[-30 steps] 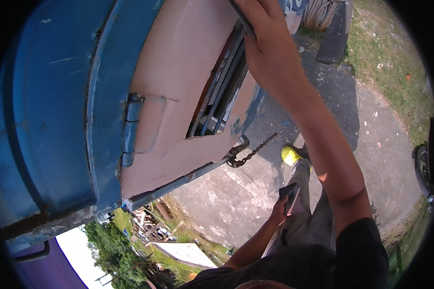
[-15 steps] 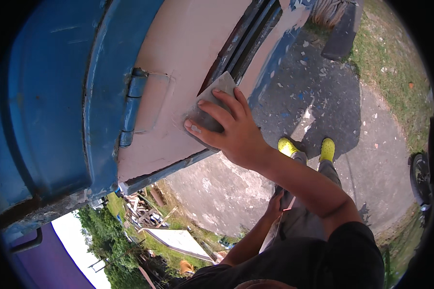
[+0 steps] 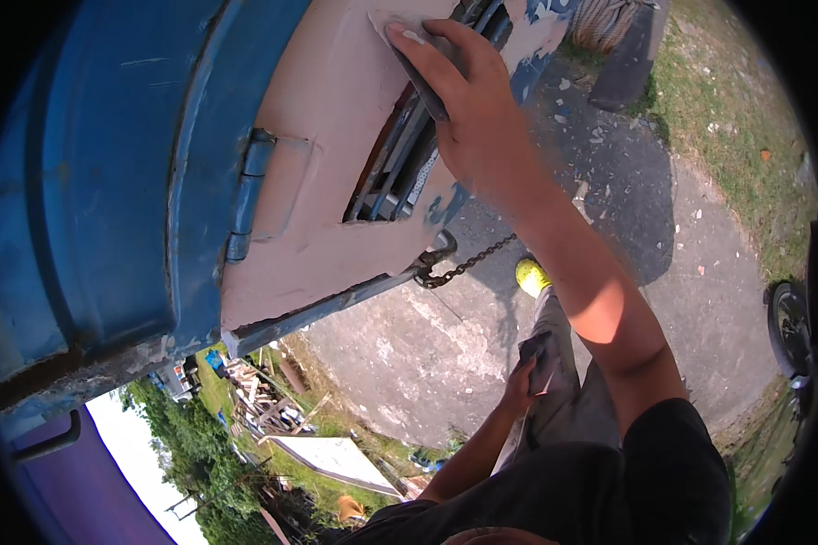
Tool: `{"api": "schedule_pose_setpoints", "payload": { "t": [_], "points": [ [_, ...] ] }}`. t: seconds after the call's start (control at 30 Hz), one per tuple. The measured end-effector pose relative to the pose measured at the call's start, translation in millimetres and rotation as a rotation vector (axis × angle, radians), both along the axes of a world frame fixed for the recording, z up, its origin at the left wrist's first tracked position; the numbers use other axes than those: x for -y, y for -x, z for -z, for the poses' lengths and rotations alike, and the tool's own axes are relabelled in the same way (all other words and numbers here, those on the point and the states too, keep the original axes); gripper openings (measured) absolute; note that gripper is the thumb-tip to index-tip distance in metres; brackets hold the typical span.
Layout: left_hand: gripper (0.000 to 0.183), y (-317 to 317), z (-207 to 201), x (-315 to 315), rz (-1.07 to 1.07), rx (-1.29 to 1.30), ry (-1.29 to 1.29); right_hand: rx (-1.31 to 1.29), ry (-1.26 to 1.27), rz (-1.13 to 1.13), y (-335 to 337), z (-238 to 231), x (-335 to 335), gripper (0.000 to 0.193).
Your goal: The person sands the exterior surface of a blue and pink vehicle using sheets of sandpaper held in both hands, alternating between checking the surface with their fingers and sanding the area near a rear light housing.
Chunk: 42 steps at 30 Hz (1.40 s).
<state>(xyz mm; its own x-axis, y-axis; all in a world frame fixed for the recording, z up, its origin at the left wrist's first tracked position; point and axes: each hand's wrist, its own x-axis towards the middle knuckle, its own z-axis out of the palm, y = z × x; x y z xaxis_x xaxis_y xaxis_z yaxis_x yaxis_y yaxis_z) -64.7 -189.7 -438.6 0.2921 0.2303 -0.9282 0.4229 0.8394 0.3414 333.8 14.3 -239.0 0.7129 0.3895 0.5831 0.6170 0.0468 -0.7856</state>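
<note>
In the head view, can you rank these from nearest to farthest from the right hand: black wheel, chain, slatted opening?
From the right hand:
1. Slatted opening: right beside it, in the pinkish panel.
2. Chain: lower, past the panel's edge.
3. Black wheel: far off, at the right.

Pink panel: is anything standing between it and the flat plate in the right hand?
Nothing visible stands between the flat plate in the right hand and the pink panel. The barred opening lies by the plate's lower end; the chain, lower in the view, is clear of the plate.
</note>
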Motion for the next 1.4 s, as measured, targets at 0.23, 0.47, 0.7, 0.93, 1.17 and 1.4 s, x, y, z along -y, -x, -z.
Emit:
{"api": "schedule_pose_setpoints", "payload": {
  "t": [0.23,0.47,0.7,0.93,1.17,1.4],
  "points": [
    [0.045,14,5,-1,0.104,0.239,-0.282,0.032,0.003,-0.051,95,2,-13,0.083],
    [0.067,35,17,-14,0.848,0.250,-0.984,0.006,0.074,-0.125,147,1,-9,0.058],
    [0.056,4,8,-18,0.129,0.060,-0.149,0.013,0.090,-0.403,106,8,36,0.060],
    [0.049,-12,-10,-11,-0.157,0.048,0.152,-0.182,-0.090,-0.092,-2,3,15,0.068],
    [0.065,31,10,1,0.932,0.336,-1.075,-0.039,0.058,-0.209,162,-7,-1,0.068],
    [0.056,5,17,9,-0.184,0.114,0.088,0.038,0.245,-0.433,207,-24,38,0.063]
  ]
}}
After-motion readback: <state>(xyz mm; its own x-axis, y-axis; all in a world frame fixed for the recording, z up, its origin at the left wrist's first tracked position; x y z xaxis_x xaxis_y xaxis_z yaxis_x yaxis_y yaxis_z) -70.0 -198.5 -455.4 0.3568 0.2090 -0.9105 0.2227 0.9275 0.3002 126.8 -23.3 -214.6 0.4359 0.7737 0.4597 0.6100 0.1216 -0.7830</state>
